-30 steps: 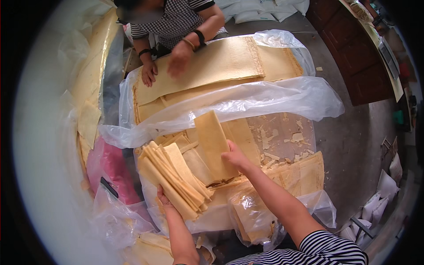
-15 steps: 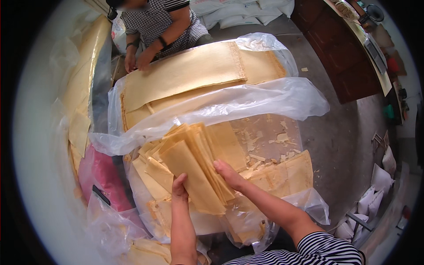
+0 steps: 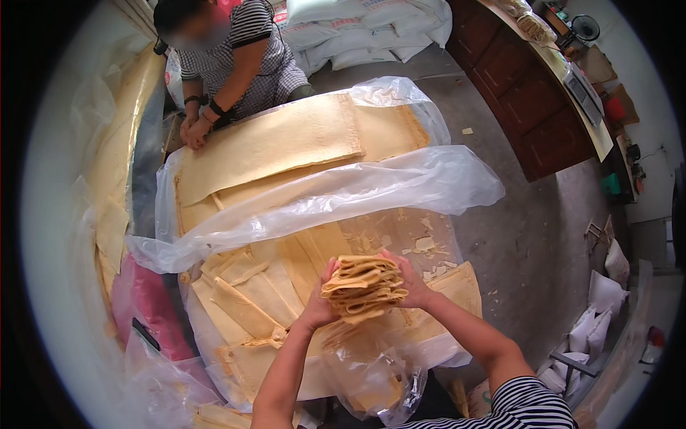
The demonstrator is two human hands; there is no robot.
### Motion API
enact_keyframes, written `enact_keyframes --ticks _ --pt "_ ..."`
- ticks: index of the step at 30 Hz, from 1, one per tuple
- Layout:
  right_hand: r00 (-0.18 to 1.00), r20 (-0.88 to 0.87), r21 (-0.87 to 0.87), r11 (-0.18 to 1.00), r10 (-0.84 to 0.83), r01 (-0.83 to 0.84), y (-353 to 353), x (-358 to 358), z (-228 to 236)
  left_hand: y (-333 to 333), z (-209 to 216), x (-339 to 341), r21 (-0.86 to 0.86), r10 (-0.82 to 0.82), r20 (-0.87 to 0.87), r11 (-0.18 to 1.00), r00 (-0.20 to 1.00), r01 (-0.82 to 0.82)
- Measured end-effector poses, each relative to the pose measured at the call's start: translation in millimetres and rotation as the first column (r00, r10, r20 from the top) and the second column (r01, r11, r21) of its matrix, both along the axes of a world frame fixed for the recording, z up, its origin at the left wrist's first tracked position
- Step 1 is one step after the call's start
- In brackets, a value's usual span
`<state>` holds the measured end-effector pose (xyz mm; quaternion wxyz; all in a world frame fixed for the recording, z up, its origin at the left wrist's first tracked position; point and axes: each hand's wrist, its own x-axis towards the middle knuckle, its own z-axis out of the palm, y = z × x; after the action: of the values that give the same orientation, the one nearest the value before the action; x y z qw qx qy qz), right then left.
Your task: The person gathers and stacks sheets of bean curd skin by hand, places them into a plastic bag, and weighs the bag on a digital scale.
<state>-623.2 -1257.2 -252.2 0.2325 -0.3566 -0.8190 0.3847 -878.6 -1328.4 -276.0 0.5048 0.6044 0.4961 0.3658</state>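
Between my two hands is a thick stack of folded tan tofu-skin sheets (image 3: 363,286), its layered, folded ends facing up toward me. My left hand (image 3: 319,306) presses on the stack's left side and my right hand (image 3: 414,282) on its right; some fingers are hidden behind it. Just nearer to me, below the stack, a clear plastic bag (image 3: 357,357) hangs at the table's near edge. Loose tan sheets (image 3: 243,297) lie spread and overlapping on the table, left of the stack.
Across the table, a co-worker's hands (image 3: 194,132) rest at the far-left corner of a large pile of sheets (image 3: 279,146). A rolled-back plastic cover (image 3: 321,193) crosses the middle. Broken flakes (image 3: 424,244) lie at right. A pink bag (image 3: 153,307) stands left; white sacks (image 3: 357,36) are stacked behind.
The stack has been pulled together and tipped, so its folded ends now face up instead of its flat side. My hands have moved to opposite sides of it. The whole view has shifted slightly.
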Motion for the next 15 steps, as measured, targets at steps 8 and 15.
enact_keyframes --ticks 8,15 --pt "0.999 -0.035 0.112 0.994 -0.012 0.016 5.1 3.1 -7.9 15.3 12.6 32.0 -0.014 0.015 0.03 1.0 0.999 -0.015" --pt "0.995 -0.078 0.117 0.992 0.058 -0.049 12.4 5.6 -29.3 14.1 -13.7 15.2 -0.073 -0.07 -0.091 0.995 0.993 0.063"
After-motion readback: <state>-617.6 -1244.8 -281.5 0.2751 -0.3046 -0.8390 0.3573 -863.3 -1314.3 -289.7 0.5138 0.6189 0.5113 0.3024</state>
